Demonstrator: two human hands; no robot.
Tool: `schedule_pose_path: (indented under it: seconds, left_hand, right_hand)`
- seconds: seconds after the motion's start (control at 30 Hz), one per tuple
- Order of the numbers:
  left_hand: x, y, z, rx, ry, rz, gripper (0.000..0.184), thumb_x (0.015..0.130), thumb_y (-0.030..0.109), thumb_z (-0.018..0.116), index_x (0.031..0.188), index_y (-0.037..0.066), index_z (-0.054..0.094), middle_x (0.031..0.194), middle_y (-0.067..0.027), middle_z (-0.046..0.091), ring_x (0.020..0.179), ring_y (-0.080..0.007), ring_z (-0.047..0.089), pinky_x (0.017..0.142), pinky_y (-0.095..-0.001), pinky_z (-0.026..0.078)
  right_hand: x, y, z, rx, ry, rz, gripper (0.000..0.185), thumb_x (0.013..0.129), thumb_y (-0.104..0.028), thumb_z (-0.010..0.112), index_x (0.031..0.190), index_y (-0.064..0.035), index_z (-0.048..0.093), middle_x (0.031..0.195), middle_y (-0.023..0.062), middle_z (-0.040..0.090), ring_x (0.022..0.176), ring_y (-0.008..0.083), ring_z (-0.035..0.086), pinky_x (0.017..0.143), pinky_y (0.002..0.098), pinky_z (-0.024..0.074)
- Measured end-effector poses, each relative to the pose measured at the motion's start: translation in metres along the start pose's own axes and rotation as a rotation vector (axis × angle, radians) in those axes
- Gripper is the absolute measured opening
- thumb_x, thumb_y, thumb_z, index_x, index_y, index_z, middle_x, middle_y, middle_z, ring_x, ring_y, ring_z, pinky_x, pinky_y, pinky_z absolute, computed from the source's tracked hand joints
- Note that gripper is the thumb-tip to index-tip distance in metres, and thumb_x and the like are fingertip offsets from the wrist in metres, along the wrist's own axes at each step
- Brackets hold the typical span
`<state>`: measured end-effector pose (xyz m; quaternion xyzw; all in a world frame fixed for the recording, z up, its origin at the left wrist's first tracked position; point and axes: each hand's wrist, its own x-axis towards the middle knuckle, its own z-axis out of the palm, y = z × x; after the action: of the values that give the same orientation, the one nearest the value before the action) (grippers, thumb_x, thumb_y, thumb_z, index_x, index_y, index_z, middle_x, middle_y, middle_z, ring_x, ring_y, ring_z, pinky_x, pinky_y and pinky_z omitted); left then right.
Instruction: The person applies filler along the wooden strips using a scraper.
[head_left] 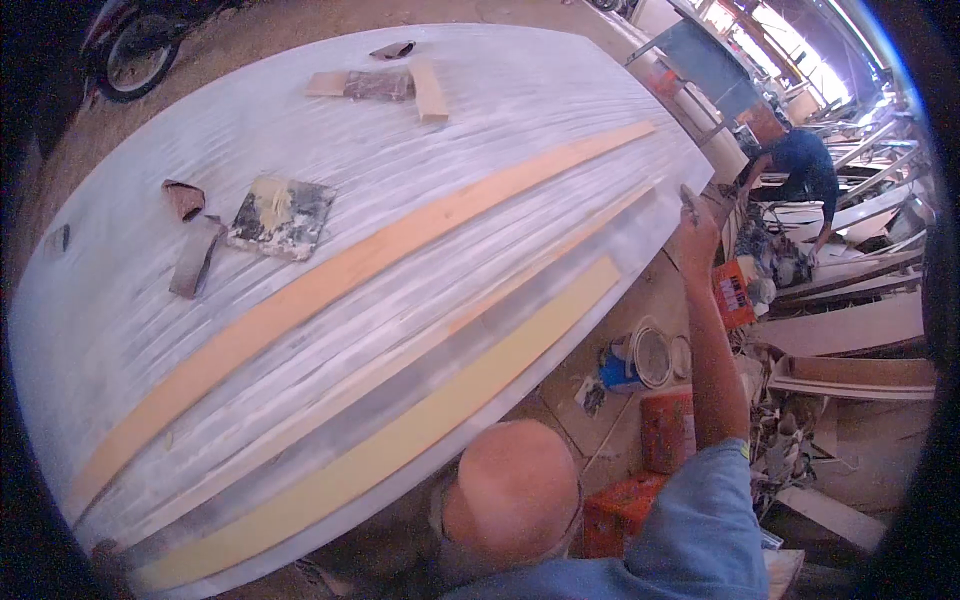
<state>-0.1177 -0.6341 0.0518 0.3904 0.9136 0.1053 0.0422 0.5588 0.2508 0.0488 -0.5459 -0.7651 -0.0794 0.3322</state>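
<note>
My right hand (699, 222) is held out at the end of a stretched arm in a blue sleeve, beside the right corner of a large whitish ribbed panel (480, 75). Its fingers look closed; what they hold, if anything, I cannot make out. At the lower left, a dark shape that may be my left hand (106, 553) lies by the ends of the strips; its fingers do not show clearly. Along the panel run a long orange-tan wooden strip (350, 272), a thin pale strip (400, 355) and a wide yellow strip (440, 395).
On the panel lie a putty-smeared board (283, 217), brown abrasive-looking pieces (185, 200) and wood blocks (428, 92). A rounded bare head (515, 485) shows below. Buckets (668, 430) stand beside the panel. A person in dark clothes (800, 170) bends among scrap boards (850, 325).
</note>
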Motion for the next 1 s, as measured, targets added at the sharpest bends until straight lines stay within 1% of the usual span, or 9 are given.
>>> schedule_pose_path:
  seconds: [0.07,0.13,0.23,0.37,0.53,0.77,0.83,0.9,1.0]
  left_hand:
    - [0.002,-0.004,-0.003,0.022,-0.034,0.022,0.026,0.094,0.013,0.062,0.112,0.000,0.075,0.115,-0.0190,0.074,0.113,-0.0346,0.067,0.103,-0.0451,0.050]
    - [0.004,-0.006,-0.007,0.056,-0.079,0.045,0.027,0.095,0.014,0.061,0.112,0.000,0.076,0.116,-0.0191,0.074,0.114,-0.0350,0.067,0.104,-0.0453,0.050]
    - [0.012,-0.008,-0.008,0.090,-0.139,0.082,0.028,0.095,0.015,0.060,0.113,0.000,0.076,0.117,-0.0193,0.074,0.114,-0.0356,0.067,0.104,-0.0455,0.050]
    - [0.019,-0.010,-0.012,0.116,-0.192,0.132,0.029,0.096,0.018,0.059,0.113,0.001,0.076,0.118,-0.0195,0.074,0.116,-0.0364,0.066,0.104,-0.0459,0.049]
    - [0.025,-0.002,-0.007,0.207,-0.240,0.149,0.031,0.098,0.021,0.056,0.112,0.002,0.077,0.119,-0.0195,0.073,0.118,-0.0376,0.066,0.105,-0.0467,0.049]
    - [0.007,-0.017,0.006,0.154,-0.078,0.148,0.028,0.099,0.019,0.059,0.112,0.002,0.076,0.117,-0.0189,0.074,0.115,-0.0374,0.066,0.104,-0.0471,0.049]
    - [0.005,0.011,0.009,0.103,-0.019,0.074,0.026,0.098,0.016,0.060,0.112,0.001,0.076,0.116,-0.0193,0.074,0.114,-0.0375,0.066,0.104,-0.0472,0.049]
    - [-0.001,0.036,0.011,0.051,0.039,-0.011,0.024,0.098,0.014,0.061,0.113,0.000,0.075,0.115,-0.0197,0.074,0.113,-0.0376,0.066,0.103,-0.0474,0.050]
    - [0.000,0.059,0.010,0.027,0.107,-0.073,0.023,0.095,0.008,0.064,0.113,-0.001,0.074,0.113,-0.0205,0.074,0.111,-0.0374,0.066,0.102,-0.0474,0.050]
  right_hand:
    - [-0.004,0.009,0.017,-0.005,-0.021,0.062,0.040,0.099,-0.006,0.055,0.138,-0.0090,0.063,0.134,0.0173,0.066,0.125,0.0361,0.060,0.107,0.0451,0.0468]
    - [-0.005,0.009,0.034,0.001,0.040,-0.049,0.040,0.101,-0.006,0.053,0.139,-0.0104,0.063,0.136,0.0162,0.065,0.128,0.0344,0.058,0.110,0.0435,0.0456]
    - [-0.004,-0.002,0.053,-0.018,0.064,-0.061,0.040,0.102,-0.006,0.051,0.140,-0.0090,0.062,0.138,0.0161,0.063,0.129,0.0345,0.057,0.110,0.0445,0.0453]
    - [0.002,0.034,0.087,-0.025,0.129,-0.178,0.041,0.102,-0.005,0.049,0.141,-0.0066,0.060,0.140,0.0185,0.061,0.131,0.0353,0.055,0.110,0.0453,0.0455]
    - [-0.027,0.024,0.068,-0.151,-0.020,-0.184,0.043,0.101,-0.004,0.049,0.144,-0.0046,0.057,0.134,0.0240,0.062,0.126,0.0387,0.057,0.108,0.0472,0.0470]
    - [0.011,0.033,0.039,-0.189,0.090,-0.218,0.034,0.100,-0.008,0.052,0.132,-0.0080,0.062,0.120,0.0189,0.069,0.114,0.0394,0.066,0.100,0.0487,0.0516]
    - [0.036,0.046,0.041,-0.346,-0.066,-0.130,0.030,0.100,-0.013,0.054,0.128,-0.0117,0.065,0.120,0.0165,0.071,0.110,0.0392,0.068,0.096,0.0489,0.0540]
    - [0.058,0.078,0.054,-0.347,-0.099,-0.126,0.030,0.100,-0.014,0.054,0.128,-0.0129,0.065,0.119,0.0166,0.071,0.107,0.0404,0.068,0.095,0.0498,0.0545]
    - [0.059,0.071,0.054,-0.281,-0.162,-0.112,0.030,0.098,-0.013,0.055,0.125,-0.0121,0.068,0.119,0.0177,0.071,0.109,0.0405,0.068,0.095,0.0489,0.0533]
